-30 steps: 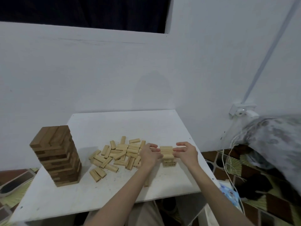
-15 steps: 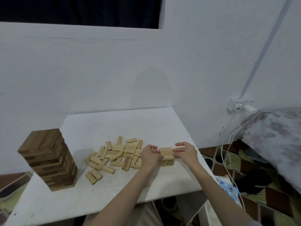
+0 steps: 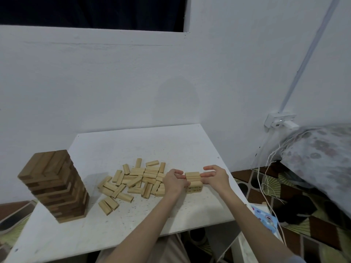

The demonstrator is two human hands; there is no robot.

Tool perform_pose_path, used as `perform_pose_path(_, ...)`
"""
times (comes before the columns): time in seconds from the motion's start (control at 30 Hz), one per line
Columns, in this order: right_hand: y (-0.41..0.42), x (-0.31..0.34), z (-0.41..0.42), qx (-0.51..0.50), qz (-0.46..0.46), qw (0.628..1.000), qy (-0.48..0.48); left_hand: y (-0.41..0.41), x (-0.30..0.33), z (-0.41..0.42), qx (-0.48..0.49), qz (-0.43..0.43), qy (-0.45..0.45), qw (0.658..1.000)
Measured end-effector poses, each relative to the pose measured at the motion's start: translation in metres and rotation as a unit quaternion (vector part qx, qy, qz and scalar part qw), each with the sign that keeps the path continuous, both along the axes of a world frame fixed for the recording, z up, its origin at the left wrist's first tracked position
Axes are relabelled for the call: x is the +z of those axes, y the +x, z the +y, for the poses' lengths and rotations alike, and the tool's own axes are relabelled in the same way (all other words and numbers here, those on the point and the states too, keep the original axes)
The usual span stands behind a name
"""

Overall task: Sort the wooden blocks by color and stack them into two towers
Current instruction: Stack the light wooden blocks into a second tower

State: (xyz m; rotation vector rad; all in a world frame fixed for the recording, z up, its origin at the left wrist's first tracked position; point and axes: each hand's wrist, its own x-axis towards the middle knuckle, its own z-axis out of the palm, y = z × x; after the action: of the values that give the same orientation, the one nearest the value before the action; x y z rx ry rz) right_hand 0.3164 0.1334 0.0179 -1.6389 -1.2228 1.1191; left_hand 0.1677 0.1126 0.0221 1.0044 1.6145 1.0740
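- Since the earlier frames both hands have stayed at the short stack of pale wooden blocks [image 3: 193, 180] right of centre, and the stack has the same low height; the view has drifted, so the dark tower now sits further left and lower in the frame.
- The left hand [image 3: 175, 182] presses against the stack's left side, its fingers curled round the upper blocks and thumb reaching toward the top layer.
- The right hand [image 3: 215, 176] meets the stack's right side with nearly straight fingers; the index finger lies along the top block's end and the thumb is lifted apart above it.
- Between the hands the stack shows a top layer of blocks side by side over lower layers; dark markings show on its bottom front face, too small to read.
- Just left of the left hand lies a loose heap of pale wooden blocks [image 3: 136, 182], scattered flat and crosswise, touching one another.
- At lower left stands a tall tower of dark brown wooden blocks [image 3: 54, 186], layers crossed, well apart from the heap.
- All rest on a white rectangular table [image 3: 133, 145] against a white wall.
- At right, a white wall socket [image 3: 279, 120] with hanging white cables [image 3: 266, 179], beside patterned fabric [image 3: 322, 149].
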Motion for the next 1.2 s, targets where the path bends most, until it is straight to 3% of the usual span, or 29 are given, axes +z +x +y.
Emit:
perform_pose_path(0.67,-0.001,-0.001,0.001,0.000,0.001,1.000,-0.014,0.001,-0.004,0.001,-0.003,0.014,-0.013,1.000)
perform_pose_path(0.9,0.011,0.003,0.005,-0.060,0.006,0.998,0.000,-0.009,0.005,0.007,0.041,0.027,-0.030,0.998)
perform_pose_path(1.0,0.009,0.013,0.006,-0.063,0.024,0.997,-0.026,-0.011,0.012,0.010,0.027,-0.043,-0.076,0.996)
perform_pose_path(1.1,0.005,0.029,0.000,0.009,0.029,0.992,-0.120,-0.009,0.025,0.008,-0.012,-0.163,-0.142,0.976)
perform_pose_path(1.2,0.003,0.032,-0.004,0.066,0.027,0.984,-0.166,-0.004,0.029,0.005,-0.049,-0.174,-0.158,0.971)
